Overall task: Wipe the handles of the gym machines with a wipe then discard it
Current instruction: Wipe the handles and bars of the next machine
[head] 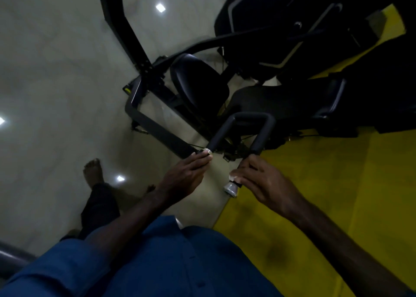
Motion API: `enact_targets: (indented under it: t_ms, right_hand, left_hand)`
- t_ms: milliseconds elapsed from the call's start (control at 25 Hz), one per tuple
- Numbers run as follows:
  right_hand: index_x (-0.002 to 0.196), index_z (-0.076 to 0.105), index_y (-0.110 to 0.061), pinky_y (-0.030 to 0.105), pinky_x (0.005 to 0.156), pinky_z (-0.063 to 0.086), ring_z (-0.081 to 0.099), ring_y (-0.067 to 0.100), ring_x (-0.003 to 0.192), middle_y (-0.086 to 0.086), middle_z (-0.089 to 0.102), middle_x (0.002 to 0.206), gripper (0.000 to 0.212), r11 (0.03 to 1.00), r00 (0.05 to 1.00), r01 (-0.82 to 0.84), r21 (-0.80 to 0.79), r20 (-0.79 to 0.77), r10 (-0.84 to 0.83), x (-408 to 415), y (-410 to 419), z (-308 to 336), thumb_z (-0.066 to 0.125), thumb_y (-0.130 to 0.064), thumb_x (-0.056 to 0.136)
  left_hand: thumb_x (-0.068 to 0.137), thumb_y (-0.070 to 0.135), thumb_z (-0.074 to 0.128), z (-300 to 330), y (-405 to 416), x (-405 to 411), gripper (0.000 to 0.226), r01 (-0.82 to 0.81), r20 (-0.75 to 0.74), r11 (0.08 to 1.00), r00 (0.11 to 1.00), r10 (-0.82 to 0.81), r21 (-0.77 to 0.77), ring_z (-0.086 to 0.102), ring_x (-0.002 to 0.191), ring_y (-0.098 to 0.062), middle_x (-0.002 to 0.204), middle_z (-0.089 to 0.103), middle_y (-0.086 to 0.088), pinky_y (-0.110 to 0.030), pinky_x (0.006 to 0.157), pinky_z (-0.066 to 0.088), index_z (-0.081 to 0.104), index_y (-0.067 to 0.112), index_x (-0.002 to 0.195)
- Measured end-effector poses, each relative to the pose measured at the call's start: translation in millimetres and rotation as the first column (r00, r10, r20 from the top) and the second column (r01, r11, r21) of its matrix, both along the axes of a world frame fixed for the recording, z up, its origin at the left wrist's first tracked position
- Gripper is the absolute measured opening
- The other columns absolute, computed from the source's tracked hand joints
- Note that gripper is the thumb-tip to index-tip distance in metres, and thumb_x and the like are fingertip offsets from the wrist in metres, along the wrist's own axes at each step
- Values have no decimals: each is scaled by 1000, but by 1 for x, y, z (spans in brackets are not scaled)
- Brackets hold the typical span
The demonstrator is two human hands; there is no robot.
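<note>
A black gym machine (225, 89) with a padded seat (198, 83) stands where the pale floor (56, 60) meets the yellow mat (337, 173). Its U-shaped handle (245, 128) reaches toward the person: the left hand (184, 175) curls around the left bar's metal-capped end, while the right hand (263, 179) grips the right bar with a white wipe (234, 174) (mostly hidden) pinched under the fingers.

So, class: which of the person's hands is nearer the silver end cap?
Right. The right hand grips the handle just above the silver end cap; the left hand holds the other bar, apart from it.
</note>
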State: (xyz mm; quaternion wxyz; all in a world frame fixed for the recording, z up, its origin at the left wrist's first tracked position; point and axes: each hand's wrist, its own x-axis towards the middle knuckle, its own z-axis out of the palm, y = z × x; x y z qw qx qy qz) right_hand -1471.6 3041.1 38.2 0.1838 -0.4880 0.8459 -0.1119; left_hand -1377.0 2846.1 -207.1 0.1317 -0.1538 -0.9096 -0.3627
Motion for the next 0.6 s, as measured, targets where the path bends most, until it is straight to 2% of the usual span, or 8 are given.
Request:
enact_targets:
  t_ms: [120, 240, 360, 480, 600]
  right_hand:
    - [119, 74, -12, 39, 83, 54, 60, 17, 100, 3, 59, 109, 20, 988, 982, 138, -74, -118, -146, -26, 5, -9, 63, -19, 105]
    - [115, 75, -9, 40, 83, 55, 62, 16, 100, 3, 64, 107, 16, 886, 897, 378, -269, -133, -423, -27, 10, -20, 69, -9, 100]
    - [116, 74, -12, 39, 79, 58, 65, 14, 101, 1, 67, 107, 18, 721, 781, 589, -366, 29, -624, 34, 11, -33, 71, -8, 98]
    - [115, 71, -12, 38, 79, 59, 68, 22, 99, 4, 67, 104, 19, 519, 641, 740, -428, 216, -736, 80, 5, -44, 71, -6, 97]
    - [108, 68, -14, 47, 82, 60, 69, 27, 98, 9, 69, 103, 10, 254, 472, 822, -510, 358, -806, 71, -10, -62, 71, -12, 99]
  left_hand:
    - [106, 18, 55, -2, -3, -3, 44, 11, -13, 1000, 1000, -11, 11, 28, 161, -22, 166, 44, -7, -49, 126, 37, 56, 6, 149]
    - [107, 19, 53, -2, -3, -3, 45, 23, -13, 1000, 1000, -22, 15, 29, 160, -22, 166, 44, -7, -49, 125, 38, 55, 6, 150]
    - [106, 19, 56, 0, -6, -4, 45, 42, -18, 999, 999, -42, -22, 28, 161, -23, 165, 44, -8, -50, 124, 38, 56, 5, 149]
    - [105, 17, 59, 5, -8, -6, 44, 41, -12, 999, 999, -41, 35, 32, 159, -24, 162, 48, -9, -48, 127, 35, 58, 3, 146]
    - [106, 19, 55, 6, -9, -5, 43, 49, -7, 996, 999, -49, 71, 31, 159, -22, 162, 48, -7, -44, 129, 31, 59, 5, 146]
